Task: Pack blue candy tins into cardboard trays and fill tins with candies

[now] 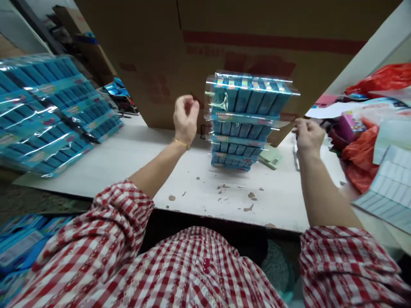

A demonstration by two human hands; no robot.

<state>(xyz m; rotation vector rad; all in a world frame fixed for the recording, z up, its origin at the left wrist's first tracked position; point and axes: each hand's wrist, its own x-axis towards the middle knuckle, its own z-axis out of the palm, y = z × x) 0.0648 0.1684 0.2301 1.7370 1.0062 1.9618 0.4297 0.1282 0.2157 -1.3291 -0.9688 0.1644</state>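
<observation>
A stack of blue boxes (pixel 240 119) in clear film stands on the white table in front of a large cardboard carton. My left hand (pixel 186 117) is raised left of the stack, its fingers curled with thumb and forefinger close together; what it pinches, if anything, is too small to make out. To the right of the stack is my right hand (pixel 308 132), its fingers closed at the end of clear film stretching out from the stack. Loose film edges stick out on both sides of the boxes.
Wrapped stacks of blue boxes (pixel 54 115) stand at the left. The carton (pixel 154 55) rises behind the white table (pixel 128 154). A pale green device (pixel 271 156) lies behind the stack. Red plastic bags (pixel 361 158) and papers (pixel 390 188) crowd the right; more blue packs (pixel 22 244) are lower left.
</observation>
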